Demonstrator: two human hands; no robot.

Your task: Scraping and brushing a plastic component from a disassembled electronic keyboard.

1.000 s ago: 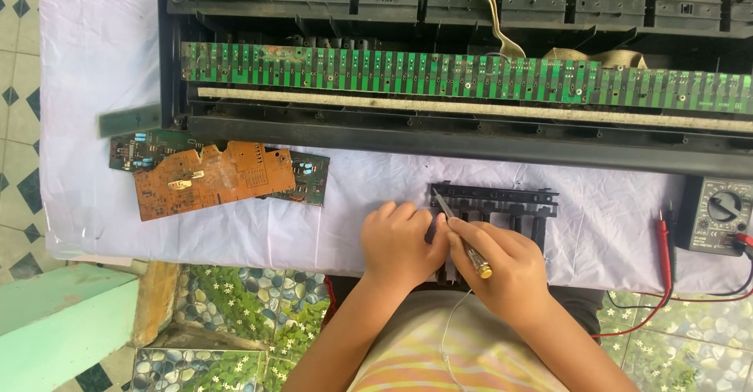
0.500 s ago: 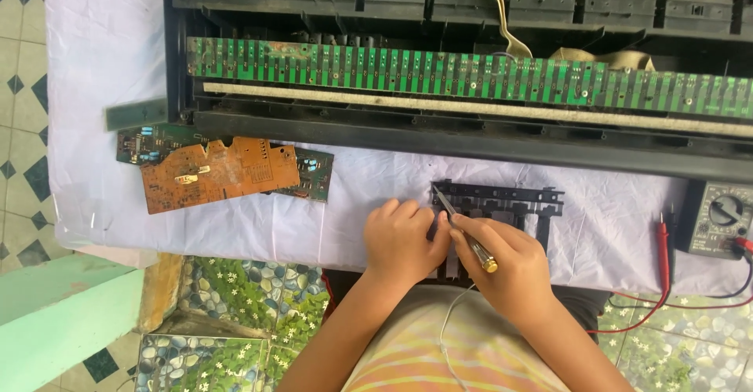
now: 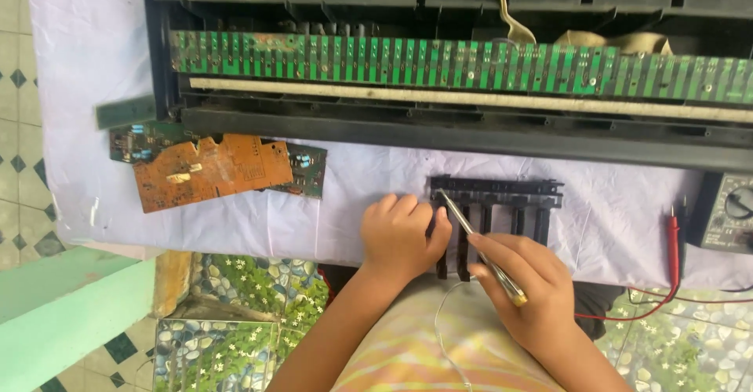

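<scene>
Head view, person seated at the table (image 3: 86,86), which is lying under a white cloth.

Left hand (image 3: 400,231): resting palm down at lower centre of the frame, fingers (image 3: 404,204) lying close together and curled over the left end of a black plastic comb-shaped key section (image 3: 498,204). Thumb pressing against the section's left prong. The hand is gripping the part rather than lying flat and loose.

Right hand (image 3: 533,290): sitting lower right of centre, fingers wrapped around a slim metal-shafted tool with a yellowish handle (image 3: 478,247). The tool is slanting up and to the left; its tip is touching the upper left corner of the black key section, just beside the left fingertips.

Key section: lying on the cloth at the table's near edge, prongs pointing toward the person, partly overhanging the lap.

Surroundings: a long opened black keyboard chassis with a green circuit strip (image 3: 471,66) is filling the upper half of the frame. An orange-brown circuit board (image 3: 212,171) is lying at left centre, overlapping darker green boards. A grey multimeter (image 3: 725,211) is sitting at the right edge, with a red probe (image 3: 673,243) beside it.
</scene>
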